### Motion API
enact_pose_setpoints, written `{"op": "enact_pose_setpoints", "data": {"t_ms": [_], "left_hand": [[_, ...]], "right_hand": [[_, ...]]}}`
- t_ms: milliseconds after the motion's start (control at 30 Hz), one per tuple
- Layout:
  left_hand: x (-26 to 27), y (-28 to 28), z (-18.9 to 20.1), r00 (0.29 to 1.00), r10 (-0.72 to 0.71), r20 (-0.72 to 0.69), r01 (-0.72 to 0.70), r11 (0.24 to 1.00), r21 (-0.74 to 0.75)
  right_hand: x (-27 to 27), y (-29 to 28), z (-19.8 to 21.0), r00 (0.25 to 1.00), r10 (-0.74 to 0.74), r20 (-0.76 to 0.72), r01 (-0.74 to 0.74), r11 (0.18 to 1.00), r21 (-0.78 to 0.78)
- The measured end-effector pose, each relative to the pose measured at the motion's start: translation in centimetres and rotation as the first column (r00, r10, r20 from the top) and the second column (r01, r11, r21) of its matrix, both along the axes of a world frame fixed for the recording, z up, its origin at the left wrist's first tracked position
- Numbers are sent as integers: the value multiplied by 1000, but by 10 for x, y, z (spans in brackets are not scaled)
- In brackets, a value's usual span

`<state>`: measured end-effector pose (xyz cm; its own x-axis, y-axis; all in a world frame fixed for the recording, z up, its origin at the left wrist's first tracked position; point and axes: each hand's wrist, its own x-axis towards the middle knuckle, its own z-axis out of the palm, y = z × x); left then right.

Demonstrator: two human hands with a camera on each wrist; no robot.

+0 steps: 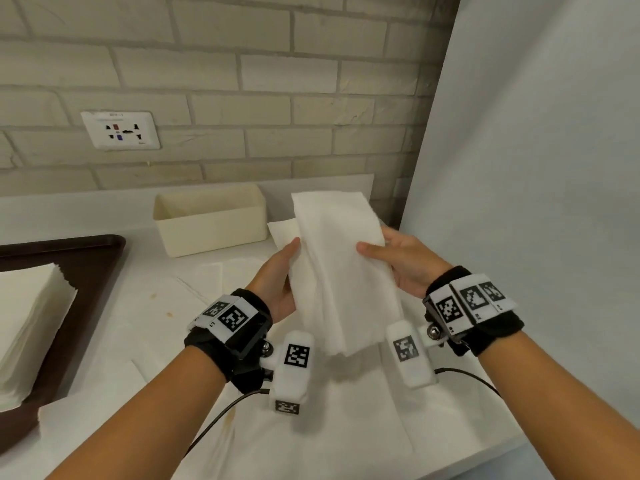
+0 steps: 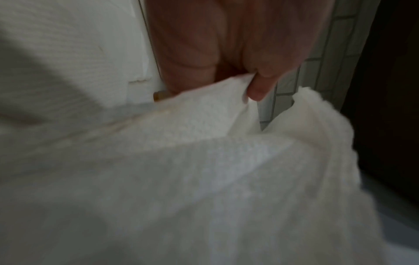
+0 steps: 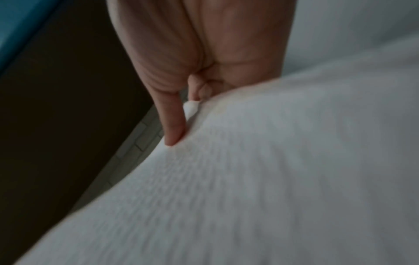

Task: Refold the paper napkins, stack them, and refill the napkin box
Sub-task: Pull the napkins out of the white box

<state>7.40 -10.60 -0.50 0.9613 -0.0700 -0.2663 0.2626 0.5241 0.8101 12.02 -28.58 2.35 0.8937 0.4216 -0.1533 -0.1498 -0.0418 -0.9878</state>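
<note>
A white paper napkin (image 1: 341,271), folded lengthwise, is held up above the counter between both hands. My left hand (image 1: 280,282) grips its left edge with the thumb on the front. My right hand (image 1: 398,261) pinches its right edge, thumb over the front and fingers behind. In the wrist views the napkin (image 2: 204,179) (image 3: 272,179) fills most of the picture, with a thumb (image 2: 258,89) (image 3: 172,125) pressed on it. The cream napkin box (image 1: 211,220) stands open behind the hands by the brick wall; I cannot see its bottom.
A stack of folded napkins (image 1: 27,327) lies on a dark brown tray (image 1: 86,271) at the left. Loose unfolded napkins (image 1: 311,427) cover the white counter under the hands. A white panel (image 1: 536,168) closes off the right side. A wall socket (image 1: 121,130) sits at upper left.
</note>
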Motion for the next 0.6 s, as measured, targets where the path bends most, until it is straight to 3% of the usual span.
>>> {"op": "enact_pose_setpoints", "data": {"t_ms": [100,200,267,400,600], "left_hand": [[-1,0,1,1000,-7,19,7,1000,-30],[-1,5,-2,1000,6,17,-6,1000,-8],[0,9,-5,1000,-12,21,11,999,39],[-3,7,-4,995,-72,62,65,991,117],[-4,5,1,996,-51,73,23,938,345]], "right_hand": [[1,5,-17,999,-10,-49,3,992,-125],[3,6,-20,998,-17,-61,12,996,-92],[3,9,-17,999,-24,-26,21,995,-96],[2,19,-18,992,-45,119,77,956,-284],[2,26,-25,967,-233,103,239,970,-45]]}}
